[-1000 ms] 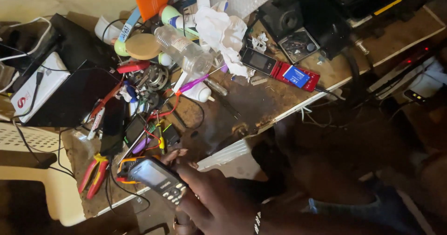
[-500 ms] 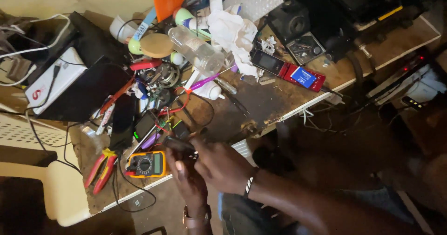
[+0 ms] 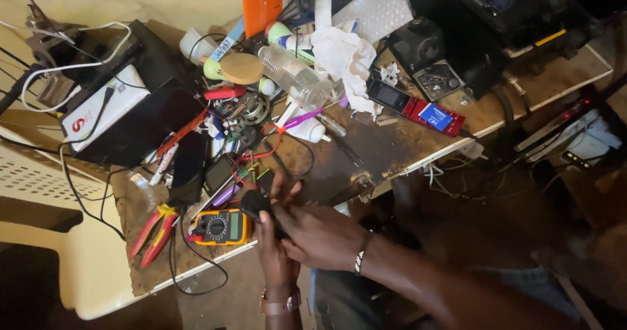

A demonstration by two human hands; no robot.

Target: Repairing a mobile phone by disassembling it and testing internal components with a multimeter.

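Both hands meet at the near edge of the cluttered surface [image 3: 392,153], just right of the orange multimeter [image 3: 221,227]. The left hand [image 3: 274,251] grips a small dark phone [image 3: 255,204] from below; the right hand [image 3: 320,235] closes over its right side, fingers curled on the casing. To work it well, I judge, keep the phone braced low beside the multimeter, clear of the red test lead [image 3: 261,153].

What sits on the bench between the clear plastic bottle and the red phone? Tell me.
In the head view, a crumpled white cloth lies between the clear plastic bottle and the red phone.
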